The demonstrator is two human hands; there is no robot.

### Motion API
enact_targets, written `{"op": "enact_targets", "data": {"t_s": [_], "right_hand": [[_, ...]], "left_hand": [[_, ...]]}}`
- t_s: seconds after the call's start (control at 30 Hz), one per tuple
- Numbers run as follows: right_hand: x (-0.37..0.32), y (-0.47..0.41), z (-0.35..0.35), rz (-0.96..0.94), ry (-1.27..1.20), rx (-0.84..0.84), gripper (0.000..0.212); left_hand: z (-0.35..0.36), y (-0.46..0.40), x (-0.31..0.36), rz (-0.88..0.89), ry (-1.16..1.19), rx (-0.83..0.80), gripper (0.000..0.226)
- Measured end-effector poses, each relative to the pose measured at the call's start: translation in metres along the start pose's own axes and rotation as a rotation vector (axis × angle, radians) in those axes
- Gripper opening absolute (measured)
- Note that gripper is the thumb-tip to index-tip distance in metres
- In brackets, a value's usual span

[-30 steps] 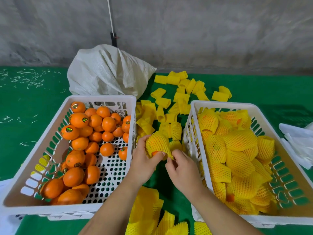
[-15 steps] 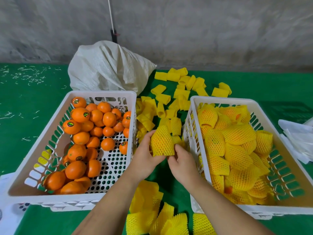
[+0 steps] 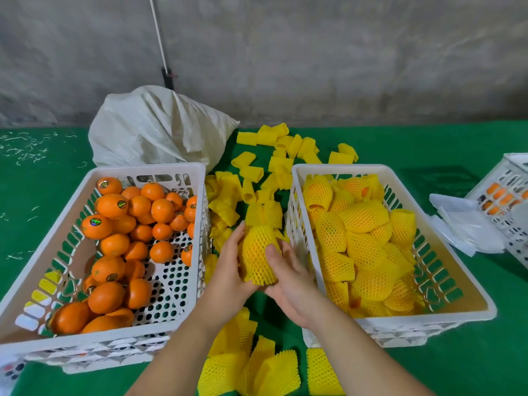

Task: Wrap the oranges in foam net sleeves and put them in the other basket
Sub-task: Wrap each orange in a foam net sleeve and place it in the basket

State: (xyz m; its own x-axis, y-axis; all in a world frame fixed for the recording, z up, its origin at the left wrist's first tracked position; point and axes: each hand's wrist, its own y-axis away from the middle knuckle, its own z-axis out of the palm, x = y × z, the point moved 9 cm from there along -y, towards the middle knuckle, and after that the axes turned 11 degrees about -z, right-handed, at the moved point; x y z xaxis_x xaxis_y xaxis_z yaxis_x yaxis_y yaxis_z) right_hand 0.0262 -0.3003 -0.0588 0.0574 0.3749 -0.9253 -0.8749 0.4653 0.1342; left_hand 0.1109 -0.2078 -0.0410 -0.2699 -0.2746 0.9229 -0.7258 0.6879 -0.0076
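A single orange wrapped in a yellow foam net sleeve (image 3: 258, 254) is held upright above the green worktop (image 3: 428, 147), in the gap between two white plastic baskets. The left hand (image 3: 228, 270) cups its left side with fingers curled round it; the right hand (image 3: 288, 277) presses its right side, thumb laid across the net, so both grips are closed on the fruit. Left of the wrapped orange, the white slotted basket (image 3: 148, 171) holds roughly thirty bare oranges (image 3: 134, 224), several with small round stickers. Right of it, the second white basket (image 3: 340, 168) is piled with sleeved oranges (image 3: 363, 241), too overlapped to count exactly. Loose yellow foam sleeves (image 3: 281, 155) lie scattered behind the wrapped orange, and more (image 3: 257, 370) lie in front of it. One white woven sack (image 3: 160, 130) sits behind the left basket.
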Motion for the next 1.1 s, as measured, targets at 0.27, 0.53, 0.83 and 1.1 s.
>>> {"op": "enact_targets", "data": {"t_s": [0.27,0.53,0.83,1.1], "right_hand": [[-0.065,0.05,-0.105,-0.364,0.615,0.355,0.091],[-0.057,0.08,-0.146,-0.369,1.673,0.184,0.062],[-0.041,0.073,-0.15,-0.148,1.789,0.058,0.077],[-0.006,0.025,-0.015,-0.422,1.843,-0.333,0.077]], "left_hand": [[-0.034,0.011,0.006,0.04,-0.247,0.038,0.067],[-0.023,0.01,-0.006,0.02,-0.813,0.109,0.06],[-0.028,0.009,-0.009,0.012,-0.732,0.133,0.038],[-0.04,0.004,-0.005,0.018,-0.59,0.223,0.027]]}}
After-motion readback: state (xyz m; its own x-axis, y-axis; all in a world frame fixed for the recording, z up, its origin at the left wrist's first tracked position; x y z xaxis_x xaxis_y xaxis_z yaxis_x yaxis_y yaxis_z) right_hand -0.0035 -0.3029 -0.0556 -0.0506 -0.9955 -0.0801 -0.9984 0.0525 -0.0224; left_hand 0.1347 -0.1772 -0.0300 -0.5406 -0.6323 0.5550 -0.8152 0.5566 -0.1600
